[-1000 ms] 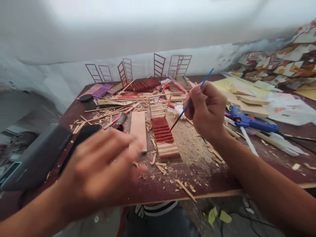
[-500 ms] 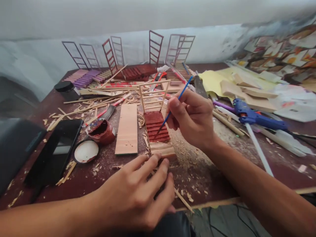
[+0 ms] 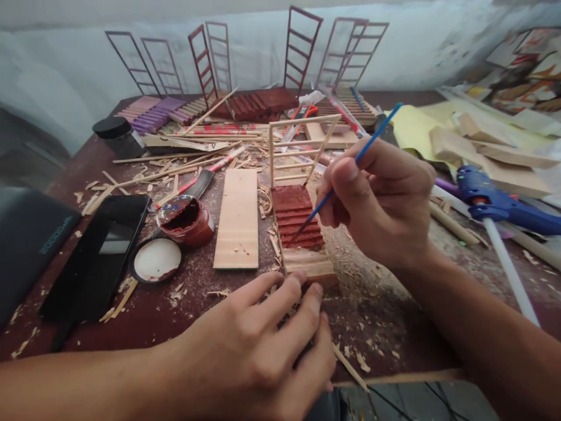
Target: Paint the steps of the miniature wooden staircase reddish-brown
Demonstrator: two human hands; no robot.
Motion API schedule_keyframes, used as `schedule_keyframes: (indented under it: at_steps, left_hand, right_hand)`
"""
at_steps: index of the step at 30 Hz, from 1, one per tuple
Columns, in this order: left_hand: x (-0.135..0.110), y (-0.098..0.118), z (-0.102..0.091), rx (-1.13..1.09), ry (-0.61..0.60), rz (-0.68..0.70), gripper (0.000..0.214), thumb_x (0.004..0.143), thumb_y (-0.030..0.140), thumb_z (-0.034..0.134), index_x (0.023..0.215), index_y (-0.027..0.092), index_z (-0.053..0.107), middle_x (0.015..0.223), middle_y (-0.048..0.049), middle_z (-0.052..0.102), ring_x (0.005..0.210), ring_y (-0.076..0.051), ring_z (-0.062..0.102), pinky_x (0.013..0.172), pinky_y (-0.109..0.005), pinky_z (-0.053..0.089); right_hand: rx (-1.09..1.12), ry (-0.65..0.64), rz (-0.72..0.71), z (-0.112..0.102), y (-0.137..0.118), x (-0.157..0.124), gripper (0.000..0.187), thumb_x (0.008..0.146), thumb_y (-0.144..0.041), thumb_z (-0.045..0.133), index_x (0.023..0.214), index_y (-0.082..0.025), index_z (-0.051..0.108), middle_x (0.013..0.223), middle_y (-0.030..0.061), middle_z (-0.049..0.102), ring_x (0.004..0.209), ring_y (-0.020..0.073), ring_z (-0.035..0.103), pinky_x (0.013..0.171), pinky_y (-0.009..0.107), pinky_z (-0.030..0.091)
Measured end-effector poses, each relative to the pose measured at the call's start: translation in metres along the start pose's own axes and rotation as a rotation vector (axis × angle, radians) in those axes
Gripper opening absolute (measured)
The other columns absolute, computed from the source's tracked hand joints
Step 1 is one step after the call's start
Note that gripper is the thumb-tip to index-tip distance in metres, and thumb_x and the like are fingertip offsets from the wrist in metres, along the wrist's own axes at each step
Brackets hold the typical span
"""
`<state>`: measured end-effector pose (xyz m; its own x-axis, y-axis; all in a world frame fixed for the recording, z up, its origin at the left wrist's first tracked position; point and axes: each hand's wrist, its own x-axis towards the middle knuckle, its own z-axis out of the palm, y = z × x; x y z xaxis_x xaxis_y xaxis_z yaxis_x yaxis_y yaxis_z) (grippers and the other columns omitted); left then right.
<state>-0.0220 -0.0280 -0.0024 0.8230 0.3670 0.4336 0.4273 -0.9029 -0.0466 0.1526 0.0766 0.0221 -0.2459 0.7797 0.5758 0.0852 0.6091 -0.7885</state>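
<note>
A small wooden model bench (image 3: 298,225) with a stick-frame back stands mid-table; most of its slatted seat is red, the near end bare wood. My right hand (image 3: 381,202) pinches a thin blue paintbrush (image 3: 346,172) whose tip rests on the red slats. My left hand (image 3: 263,345) lies on the table with spread fingers, fingertips touching the bench's bare near end. An open pot of red paint (image 3: 186,221) and its white lid (image 3: 156,260) sit to the left.
A flat wooden board (image 3: 239,219) lies beside the bench. A black phone (image 3: 99,254) and dark case (image 3: 26,245) lie left, a blue glue gun (image 3: 495,202) right. Painted model benches (image 3: 258,102) line the back. Wood shavings and sticks litter the table.
My left hand came down from mid-air onto the table at the bench's near end. The brush tip dropped onto the red slats. The view moved closer and lower.
</note>
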Motion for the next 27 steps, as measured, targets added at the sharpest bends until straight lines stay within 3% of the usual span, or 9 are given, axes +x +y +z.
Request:
schedule_keyframes:
  at_steps: [5,14,21,27]
  left_hand:
    - [-0.0022,0.0011,0.0008,-0.004,-0.016,-0.010,0.032,0.092,0.031,0.059,0.115,0.009,0.067,0.128,-0.0188,0.062,0.115,-0.036,0.062,0.096,-0.049,0.055]
    - [-0.0024,0.0013,-0.0002,-0.008,-0.035,-0.020,0.032,0.093,0.030,0.059,0.116,0.009,0.066,0.129,-0.0195,0.061,0.116,-0.036,0.061,0.099,-0.049,0.053]
    - [-0.0020,0.0017,-0.0002,-0.016,-0.029,-0.028,0.032,0.092,0.030,0.060,0.115,0.009,0.066,0.129,-0.0193,0.061,0.116,-0.036,0.061,0.099,-0.049,0.053]
    - [-0.0014,0.0016,0.0008,-0.007,-0.025,-0.025,0.032,0.091,0.030,0.060,0.115,0.009,0.066,0.129,-0.0195,0.061,0.116,-0.036,0.061,0.099,-0.049,0.053]
  right_hand:
    - [0.010,0.026,-0.028,-0.0019,-0.0019,0.0028,0.032,0.092,-0.039,0.061,0.066,-0.022,0.055,0.049,-0.0041,0.047,0.036,0.0061,0.044,0.031,0.024,0.026]
    - [-0.018,-0.005,-0.017,-0.0003,-0.0040,0.0012,0.030,0.095,-0.034,0.057,0.068,-0.020,0.055,0.055,-0.0028,0.055,0.039,0.0048,0.048,0.035,0.021,0.036]
    - [-0.017,0.001,-0.028,-0.0022,-0.0030,0.0012,0.033,0.094,-0.037,0.059,0.065,-0.022,0.052,0.053,-0.0031,0.052,0.038,0.0055,0.045,0.031,0.024,0.028]
    - [0.033,-0.026,-0.015,-0.0011,-0.0053,0.0006,0.031,0.093,-0.037,0.059,0.067,-0.021,0.052,0.056,-0.0039,0.051,0.040,0.0056,0.046,0.033,0.024,0.030]
